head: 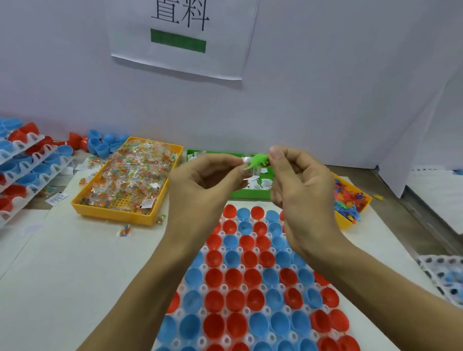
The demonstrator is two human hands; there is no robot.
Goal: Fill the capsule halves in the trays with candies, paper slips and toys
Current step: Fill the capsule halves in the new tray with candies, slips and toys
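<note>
A white tray (225, 286) with several red and blue capsule halves (234, 278) lies in front of me. Above its far end, my right hand (300, 188) pinches a small green dinosaur toy (257, 161). My left hand (206, 185) holds a folded paper slip (248, 160) against the toy's other end. Behind the hands are a yellow bin of candy packets (130, 182), a green bin of paper slips (253, 194) and a yellow bin of coloured toys (351, 203).
Stacked white trays with red and blue capsule halves (18, 168) stand at the left, with loose halves (103, 142) behind them. Stray candy packets (124, 230) lie on the table. Another tray (447, 277) sits at the right edge. A white partition wall bears a paper sign (180, 29).
</note>
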